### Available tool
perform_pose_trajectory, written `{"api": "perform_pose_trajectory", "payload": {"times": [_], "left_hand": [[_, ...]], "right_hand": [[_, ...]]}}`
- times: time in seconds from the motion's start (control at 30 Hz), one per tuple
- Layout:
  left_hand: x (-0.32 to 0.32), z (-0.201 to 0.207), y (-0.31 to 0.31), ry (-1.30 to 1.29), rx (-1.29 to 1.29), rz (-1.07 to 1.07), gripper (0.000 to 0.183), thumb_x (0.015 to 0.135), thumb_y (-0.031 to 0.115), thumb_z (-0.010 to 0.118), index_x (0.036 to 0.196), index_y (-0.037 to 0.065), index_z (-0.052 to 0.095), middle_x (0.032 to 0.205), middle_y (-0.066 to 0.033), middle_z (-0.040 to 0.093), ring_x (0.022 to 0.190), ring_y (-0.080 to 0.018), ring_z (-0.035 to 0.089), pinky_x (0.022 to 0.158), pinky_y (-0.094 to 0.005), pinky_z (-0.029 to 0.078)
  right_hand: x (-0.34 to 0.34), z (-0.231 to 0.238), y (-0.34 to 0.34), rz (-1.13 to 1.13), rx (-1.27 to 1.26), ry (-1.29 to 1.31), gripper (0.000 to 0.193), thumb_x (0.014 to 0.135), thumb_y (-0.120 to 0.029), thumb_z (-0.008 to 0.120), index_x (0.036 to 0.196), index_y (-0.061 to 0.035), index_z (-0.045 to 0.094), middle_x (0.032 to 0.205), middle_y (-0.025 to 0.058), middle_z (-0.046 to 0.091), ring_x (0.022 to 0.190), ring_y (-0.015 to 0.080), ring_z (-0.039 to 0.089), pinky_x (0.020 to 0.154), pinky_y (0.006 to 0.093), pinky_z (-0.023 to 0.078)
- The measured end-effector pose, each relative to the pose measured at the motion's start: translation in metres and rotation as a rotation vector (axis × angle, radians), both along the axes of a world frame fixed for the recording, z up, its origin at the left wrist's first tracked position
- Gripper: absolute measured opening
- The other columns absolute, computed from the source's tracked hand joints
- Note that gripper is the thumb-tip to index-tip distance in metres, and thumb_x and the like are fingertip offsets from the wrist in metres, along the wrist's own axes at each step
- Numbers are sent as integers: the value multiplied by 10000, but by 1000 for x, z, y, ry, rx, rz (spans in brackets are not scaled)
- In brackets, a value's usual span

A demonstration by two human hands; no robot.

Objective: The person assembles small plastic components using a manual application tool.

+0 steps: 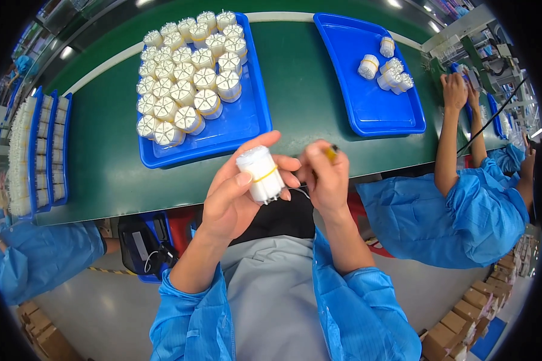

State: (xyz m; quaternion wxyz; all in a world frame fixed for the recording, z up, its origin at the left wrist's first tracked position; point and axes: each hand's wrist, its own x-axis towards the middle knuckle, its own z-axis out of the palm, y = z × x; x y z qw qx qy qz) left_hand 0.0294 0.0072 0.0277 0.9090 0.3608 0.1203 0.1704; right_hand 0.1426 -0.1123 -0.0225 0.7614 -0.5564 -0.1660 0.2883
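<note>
My left hand [223, 204] is closed around a white cylindrical bundle [261, 171] with a yellow band round its middle. The bundle is tilted, and small dark tips show at its lower end. Close by on the right, my right hand [327, 180] is curled into a fist, apart from the bundle. A small yellow and black thing [331, 151] pokes out of its top; its kind is hidden by the fingers. Beyond my left hand lies a blue tray [241, 123] with many similar white bundles [183, 93] standing in rows.
A second blue tray [367, 114] at the far right holds several bundles [391, 78]. Filled blue trays [41, 156] stand at the left on the green table [102, 156]. A co-worker's hands [454, 90] work at the right. Cardboard boxes [457, 325] sit on the floor.
</note>
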Motion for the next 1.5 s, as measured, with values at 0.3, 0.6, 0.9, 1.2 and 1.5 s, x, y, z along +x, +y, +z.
{"api": "perform_pose_trajectory", "payload": {"times": [0.3, 0.6, 0.9, 1.2, 1.5], "left_hand": [[-15, -6, 2, 243, 198, -237, 346, 767, 34, 737, 1058, 25, 551, 847, -33, 611, 741, -78, 582, 621, -237, 472], [-17, -3, -2, 331, 492, -274, 265, 758, 12, 691, 996, 21, 577, 846, -15, 609, 756, -62, 564, 636, -237, 471], [-16, 0, -4, 374, 523, -288, 264, 751, 14, 692, 991, 19, 581, 837, -37, 629, 756, -85, 587, 650, -261, 488], [-13, -6, 0, 384, 761, -287, 266, 749, 28, 694, 985, 7, 572, 821, -68, 643, 748, -129, 612, 661, -287, 499], [-16, 1, 10, 326, 665, -177, 505, 795, 90, 759, 1244, 33, 535, 995, -62, 589, 900, -128, 565, 773, -287, 471]], "right_hand": [[6, 53, -14, 66, 575, -288, 680, 1049, -518, 112, 654, -91, 466, 605, 118, 596, 484, 163, 430, 536, 291, 381], [-9, 44, 0, 131, 556, -403, 660, 1016, -558, 248, 699, -54, 533, 677, 133, 647, 479, 127, 500, 445, 273, 404], [-12, 45, 4, 76, 425, -617, 630, 1025, -549, 242, 658, -96, 479, 594, 78, 619, 424, 121, 487, 427, 267, 361], [-8, 37, 4, 122, 399, -477, 536, 1020, -419, 475, 620, -63, 499, 593, 98, 626, 467, 157, 538, 448, 285, 424], [18, 21, -13, -9, 625, -189, 487, 1079, -358, 262, 722, -84, 449, 568, 109, 560, 423, 132, 358, 460, 273, 355]]}}
